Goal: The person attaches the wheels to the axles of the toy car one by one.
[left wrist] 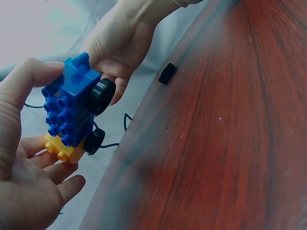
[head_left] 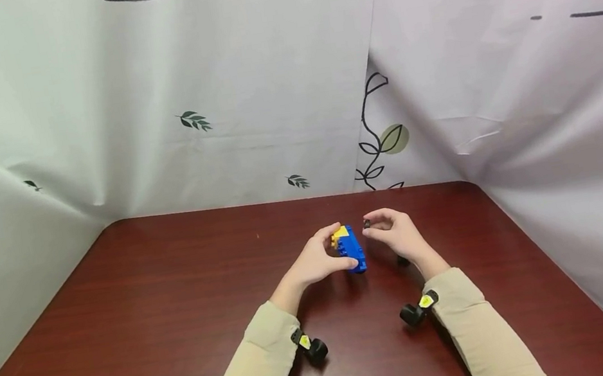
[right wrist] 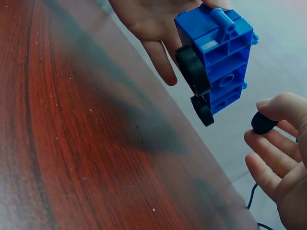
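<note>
My left hand (head_left: 312, 262) grips a blue toy car (head_left: 352, 250) built of studded bricks, thumb on one end and fingers at the other. A yellow brick (left wrist: 65, 148) sits at the finger end. In the left wrist view, two black wheels (left wrist: 101, 96) are fitted along one side of the car. Its hollow blue underside (right wrist: 228, 72) faces the right wrist camera, and no wheels show on the side nearer the right hand. Just right of the car, my right hand (head_left: 401, 239) pinches a small black wheel (right wrist: 264, 123) between thumb and fingertips, apart from the car.
Another small black piece (left wrist: 167, 73) lies on the dark red wooden table (head_left: 151, 314), near my right wrist. White printed curtains (head_left: 261, 77) hang behind the table and along its sides. Both forearms wear black wrist cameras (head_left: 317, 351).
</note>
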`<state>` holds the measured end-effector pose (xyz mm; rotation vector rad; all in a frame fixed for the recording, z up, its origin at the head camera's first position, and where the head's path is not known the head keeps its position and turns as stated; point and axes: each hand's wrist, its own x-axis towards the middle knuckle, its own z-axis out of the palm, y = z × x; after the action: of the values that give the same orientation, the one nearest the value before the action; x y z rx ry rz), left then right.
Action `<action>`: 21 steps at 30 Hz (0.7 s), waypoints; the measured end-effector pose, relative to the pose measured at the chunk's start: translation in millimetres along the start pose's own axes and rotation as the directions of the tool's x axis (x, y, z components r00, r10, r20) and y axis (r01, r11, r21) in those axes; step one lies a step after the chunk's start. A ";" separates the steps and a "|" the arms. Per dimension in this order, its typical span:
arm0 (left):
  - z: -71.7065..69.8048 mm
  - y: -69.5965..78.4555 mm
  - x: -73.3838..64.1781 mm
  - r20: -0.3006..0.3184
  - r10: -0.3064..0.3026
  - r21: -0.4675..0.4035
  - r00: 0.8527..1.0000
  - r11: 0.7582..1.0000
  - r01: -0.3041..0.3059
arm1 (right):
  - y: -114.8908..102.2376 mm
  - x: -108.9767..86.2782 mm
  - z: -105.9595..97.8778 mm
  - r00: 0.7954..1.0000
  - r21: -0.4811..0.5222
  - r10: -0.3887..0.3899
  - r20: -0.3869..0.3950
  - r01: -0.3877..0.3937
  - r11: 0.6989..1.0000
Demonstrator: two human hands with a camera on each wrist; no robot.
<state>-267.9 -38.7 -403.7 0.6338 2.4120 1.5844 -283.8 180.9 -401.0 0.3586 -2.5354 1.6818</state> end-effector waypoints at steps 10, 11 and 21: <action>0.6 2.9 0.3 0.001 0.012 0.037 1.000 0.999 -0.012 | -34.9 -14.7 -1.7 0.999 0.015 -0.010 -0.032 0.010 1.000; 0.5 3.1 0.5 0.000 0.012 0.035 1.000 0.999 -0.012 | -35.9 -15.0 -1.5 0.999 0.020 -0.012 -0.036 0.012 1.000; 1.4 2.9 0.6 0.002 0.024 -0.008 1.000 1.000 -0.024 | -13.1 -4.2 1.9 0.998 0.101 -0.003 -0.061 0.009 0.995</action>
<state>-267.2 -36.3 -401.7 0.6652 2.4044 1.6002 -276.5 174.9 -390.8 0.3164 -2.4107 1.7947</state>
